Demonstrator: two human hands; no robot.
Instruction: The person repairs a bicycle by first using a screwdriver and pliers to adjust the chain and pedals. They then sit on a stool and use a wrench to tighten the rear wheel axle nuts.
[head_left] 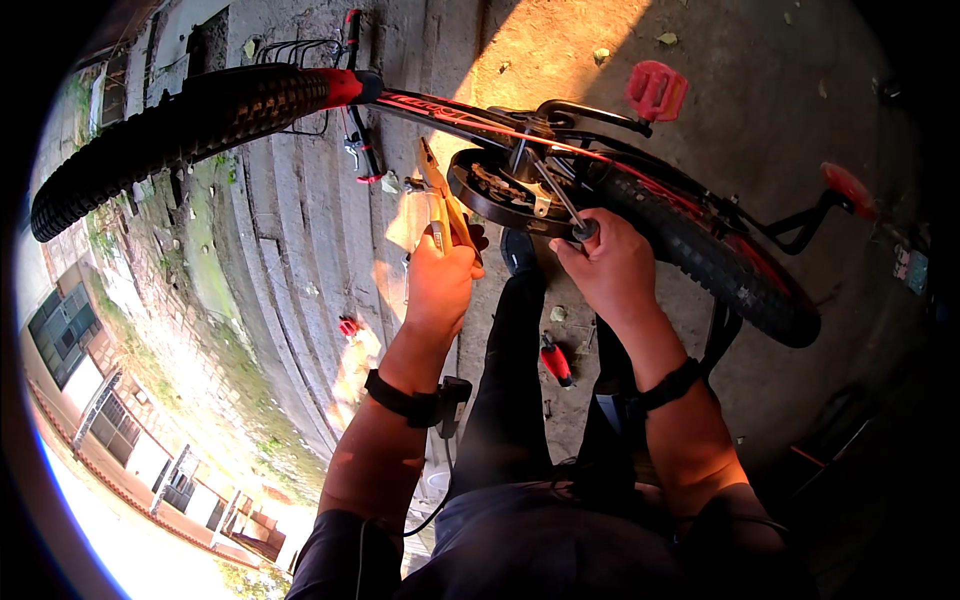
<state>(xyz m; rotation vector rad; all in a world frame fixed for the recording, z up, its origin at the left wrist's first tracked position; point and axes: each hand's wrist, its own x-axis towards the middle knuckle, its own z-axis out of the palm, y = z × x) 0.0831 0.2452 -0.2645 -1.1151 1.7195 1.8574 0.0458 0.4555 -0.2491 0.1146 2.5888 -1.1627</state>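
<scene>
While the left hand (441, 283) has its grip closed round yellow-handled pliers (439, 196) just left of the bicycle chain guard (505, 214), the right hand (612, 264) encloses a screwdriver (563, 197) slanting across it, apparently mid-adjustment, with steady tip seating probably called for next.

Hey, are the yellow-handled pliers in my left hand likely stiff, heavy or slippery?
The pliers look stiff, given their solid jaws. They're probably heavy for their size, as those jaws appear metal. Your left hand wraps the handles, so slipping seems less likely.
</scene>
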